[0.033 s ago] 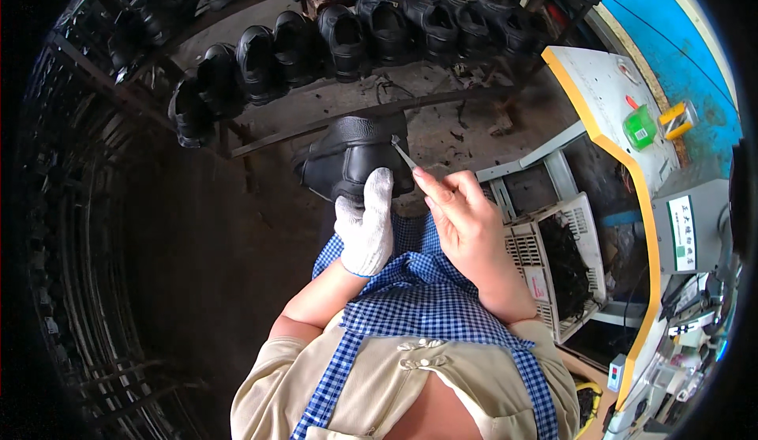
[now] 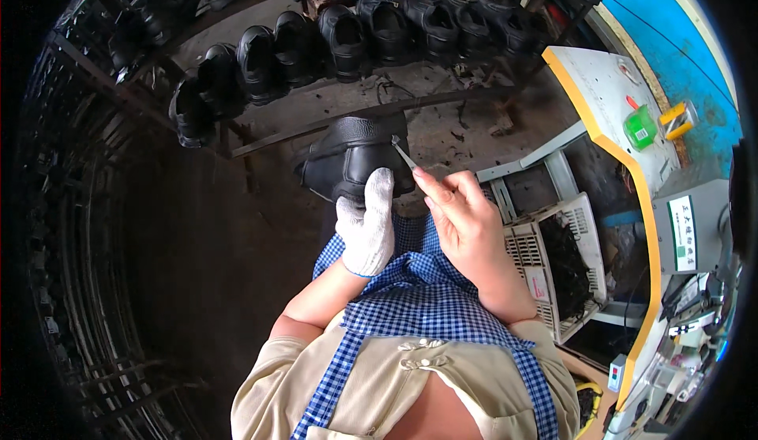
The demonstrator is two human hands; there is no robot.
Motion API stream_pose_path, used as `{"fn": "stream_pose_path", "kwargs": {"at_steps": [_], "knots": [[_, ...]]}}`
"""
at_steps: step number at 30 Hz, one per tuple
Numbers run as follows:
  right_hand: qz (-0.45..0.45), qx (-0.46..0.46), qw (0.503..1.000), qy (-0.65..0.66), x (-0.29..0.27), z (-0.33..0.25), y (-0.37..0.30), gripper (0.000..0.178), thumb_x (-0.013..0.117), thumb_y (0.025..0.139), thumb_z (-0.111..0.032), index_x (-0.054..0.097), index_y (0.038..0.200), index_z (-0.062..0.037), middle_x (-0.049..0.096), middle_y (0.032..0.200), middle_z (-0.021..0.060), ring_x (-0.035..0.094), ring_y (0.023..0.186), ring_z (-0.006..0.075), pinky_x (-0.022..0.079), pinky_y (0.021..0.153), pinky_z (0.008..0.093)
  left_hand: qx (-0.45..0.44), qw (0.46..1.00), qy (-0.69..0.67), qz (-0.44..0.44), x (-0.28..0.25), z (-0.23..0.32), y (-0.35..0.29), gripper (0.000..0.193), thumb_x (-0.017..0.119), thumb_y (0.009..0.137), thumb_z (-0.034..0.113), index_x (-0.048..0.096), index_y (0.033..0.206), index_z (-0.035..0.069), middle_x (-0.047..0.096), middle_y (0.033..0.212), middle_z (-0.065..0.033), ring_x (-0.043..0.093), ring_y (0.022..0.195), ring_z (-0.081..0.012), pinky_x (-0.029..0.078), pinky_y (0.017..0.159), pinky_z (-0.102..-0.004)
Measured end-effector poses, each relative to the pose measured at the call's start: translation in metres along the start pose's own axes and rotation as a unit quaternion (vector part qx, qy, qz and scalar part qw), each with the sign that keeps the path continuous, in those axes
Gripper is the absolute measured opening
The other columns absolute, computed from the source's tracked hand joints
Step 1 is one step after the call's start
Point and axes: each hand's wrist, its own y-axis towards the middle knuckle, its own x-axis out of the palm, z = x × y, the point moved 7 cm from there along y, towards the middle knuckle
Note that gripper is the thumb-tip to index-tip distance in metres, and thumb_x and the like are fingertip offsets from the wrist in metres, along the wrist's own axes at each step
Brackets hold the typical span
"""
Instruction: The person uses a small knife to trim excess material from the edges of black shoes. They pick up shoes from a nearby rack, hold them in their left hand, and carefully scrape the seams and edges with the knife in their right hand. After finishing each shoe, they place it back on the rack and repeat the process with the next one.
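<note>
A black leather shoe [image 2: 359,156] is held up in front of my lap, its side toward me. My left hand [image 2: 368,231], in a white knit glove, grips the shoe's near edge with the thumb on top; the other fingers are partly hidden. Bare, my right hand [image 2: 471,217] pinches a slim metal tool [image 2: 404,155] between thumb and fingers. The tool's tip reaches the right side of the shoe, with a small dark bit at its end; whether it touches the leather is hard to tell.
Ahead, a metal rack [image 2: 260,141] carries a row of black shoes [image 2: 343,39]. On the right stands a white worktable with a yellow edge [image 2: 649,227], holding a green container [image 2: 640,128]. Below it sits a white plastic crate [image 2: 586,227] of dark scraps. Metal racks [image 2: 87,282] line the left.
</note>
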Motion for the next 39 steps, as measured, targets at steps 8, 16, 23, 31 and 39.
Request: {"fn": "stream_pose_path", "kwargs": {"at_steps": [8,16,23,31,39], "knots": [[0.017,-0.021,0.999,-0.018,0.013,-0.009,0.006,0.057,0.067,0.082,0.001,0.060,0.135,-0.0170,0.052,0.089,0.0083,0.061,0.063,0.0200,0.053,0.053,0.0326,0.016,0.996,-0.088,0.018,-0.005,-0.009,0.005,0.024,0.068,0.094,0.020,0.063,0.114,0.008,0.067,0.096,-0.0012,0.063,0.078,-0.0107,0.051,0.064,-0.0239],[0.027,-0.026,0.999,0.011,0.031,-0.015,0.012,0.060,0.065,0.083,0.000,0.055,0.139,-0.0175,0.052,0.089,0.0091,0.061,0.063,0.0222,0.054,0.055,0.0335,0.056,0.993,-0.088,0.054,-0.012,0.000,0.009,0.025,0.068,0.094,0.024,0.063,0.110,0.005,0.066,0.093,-0.0036,0.062,0.075,-0.0111,0.051,0.064,-0.0253],[0.087,-0.004,0.992,0.090,0.027,-0.013,0.043,0.040,0.063,0.092,-0.001,0.063,0.131,-0.0101,0.050,0.081,0.0081,0.051,0.062,0.0158,0.043,0.056,0.0266,0.151,0.978,0.138,-0.037,-0.009,0.006,-0.001,0.029,0.064,0.096,0.017,0.061,0.120,0.001,0.067,0.107,-0.0066,0.065,0.091,-0.0134,0.053,0.080,-0.0260],[0.070,0.073,0.980,0.174,0.027,0.019,0.034,0.033,0.078,0.084,-0.022,0.059,0.102,-0.0018,0.063,0.090,0.0107,0.065,0.072,0.0220,0.053,0.061,0.0305,0.068,0.983,0.160,-0.062,-0.016,0.006,0.003,0.027,0.061,0.098,0.017,0.062,0.121,0.002,0.067,0.108,-0.0042,0.062,0.094,-0.0121,0.050,0.083,-0.0277],[0.033,-0.005,0.999,0.027,0.018,0.013,0.045,0.016,0.068,0.089,-0.018,0.058,0.091,-0.0051,0.060,0.084,0.0083,0.065,0.067,0.0265,0.052,0.056,0.0358,0.101,0.961,0.244,-0.081,-0.010,0.007,0.000,0.024,0.066,0.094,0.012,0.066,0.114,-0.001,0.071,0.102,-0.0099,0.066,0.092,-0.0150,0.053,0.081,-0.0294]]}}
